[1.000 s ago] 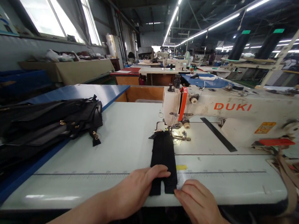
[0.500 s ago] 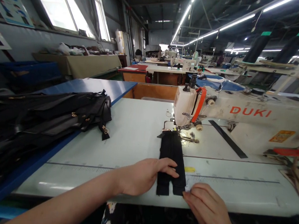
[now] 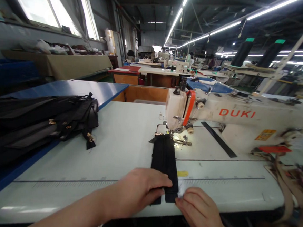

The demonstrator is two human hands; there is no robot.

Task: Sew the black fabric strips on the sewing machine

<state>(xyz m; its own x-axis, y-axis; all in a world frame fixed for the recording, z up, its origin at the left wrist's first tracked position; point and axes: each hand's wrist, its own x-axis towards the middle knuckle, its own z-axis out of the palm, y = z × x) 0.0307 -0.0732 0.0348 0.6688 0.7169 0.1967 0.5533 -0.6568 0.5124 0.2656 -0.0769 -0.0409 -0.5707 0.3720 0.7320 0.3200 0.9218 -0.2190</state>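
A black zipper strip (image 3: 172, 163) lies lengthwise on the pale sewing table, its far end under the needle area of the sewing machine (image 3: 179, 108). A gold metal piece shows at that far end. At the near end the strip splits into two tails. My left hand (image 3: 143, 187) lies across the strip, its fingers over the top and the thumb by the left tail, closed on it. With pinched fingertips, my right hand (image 3: 202, 208) holds the near right corner of the right tail.
A pile of black pieces with gold zipper pulls (image 3: 42, 119) lies on the left. A dark strip (image 3: 218, 139) rests beside the machine arm. Printed ruler marks (image 3: 84, 181) and a yellow mark (image 3: 182, 173) are on the table. Thread cones (image 3: 242, 52) stand behind.
The view has turned slightly right. My left fingers have drawn in around the left tail from lying across the strip. My right hand keeps its pinch at the corner.
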